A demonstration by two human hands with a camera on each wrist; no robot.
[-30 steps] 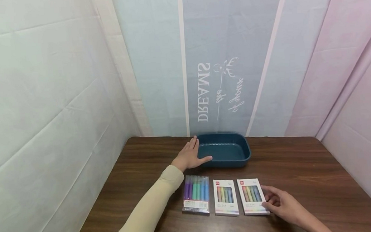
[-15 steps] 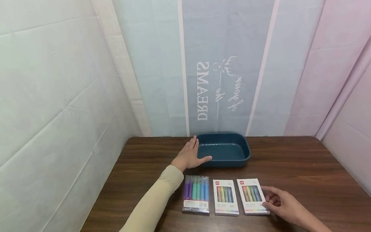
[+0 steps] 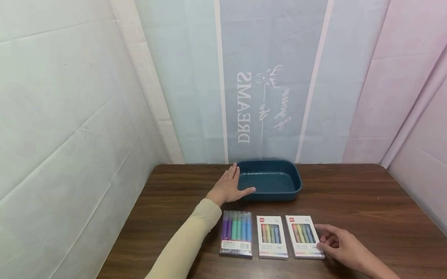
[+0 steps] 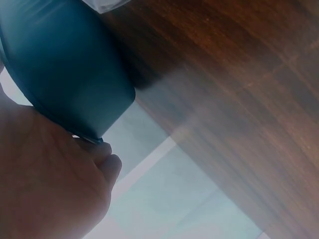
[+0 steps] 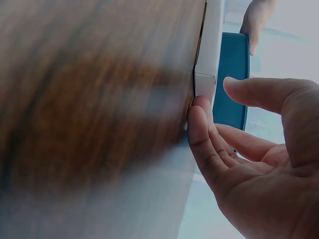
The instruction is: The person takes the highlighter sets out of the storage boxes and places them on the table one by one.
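Both hands lie relaxed, clamped on nothing: I see my left hand (image 3: 228, 187) resting against the blue tray (image 3: 285, 191), right hand (image 3: 341, 245) fingertips touching the nearest marker pack (image 3: 304, 236).

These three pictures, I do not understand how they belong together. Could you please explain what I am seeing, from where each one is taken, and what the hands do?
No machine is here: a person works with two bare hands and wears three cameras. The wide picture comes from the head, looking down at a dark brown wooden table. The two close pictures come from cameras on each wrist.

On the table stand a dark teal rectangular plastic tray and, nearer the person, three packs of coloured pens: a clear plastic sleeve pack, a middle white card box and a right white card box.

The left hand rests with straight fingers against the tray's left end. The right hand touches the right box's edge with its fingertips; there is no full grip yet.
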